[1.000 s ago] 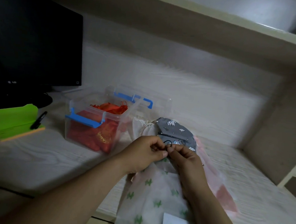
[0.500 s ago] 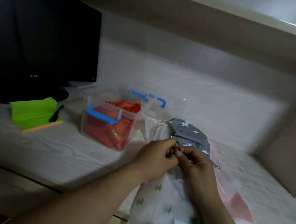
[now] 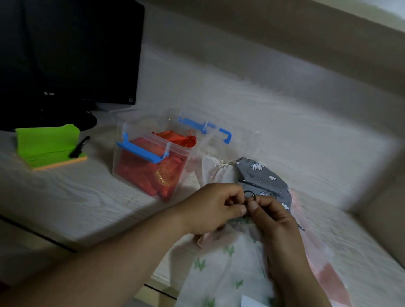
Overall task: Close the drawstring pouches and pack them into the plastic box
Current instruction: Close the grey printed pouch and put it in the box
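Both hands are closed in pinches on a dark drawstring [image 3: 250,194]: the left hand [image 3: 214,208] and right hand [image 3: 273,219] meet thumb to thumb, and a small loop of cord stands up between them. Directly under them lies the gathered neck of a white cactus-print pouch [image 3: 225,273], whose body trails back toward the person. Just beyond the right hand sits a gray patterned pouch [image 3: 264,178]. I cannot tell which of the two the cord belongs to.

This looks like the closing step, with the packing to follow. The next move probably calls for drawing the cord ends apart until the mouth cinches.

The plastic box [image 3: 150,138] stands open beyond and to the left of the left hand, already holding red pouches [image 3: 148,173]. Its clear lid [image 3: 221,135] leans behind it. A cream pouch [image 3: 217,171] lies between the box and the hands, in the likely carry path. A pink bag [image 3: 327,275] spreads out beside the right hand. Farther left on the desk [image 3: 64,192] are green notes [image 3: 48,144], a pen [image 3: 80,143] and a monitor [image 3: 61,38].
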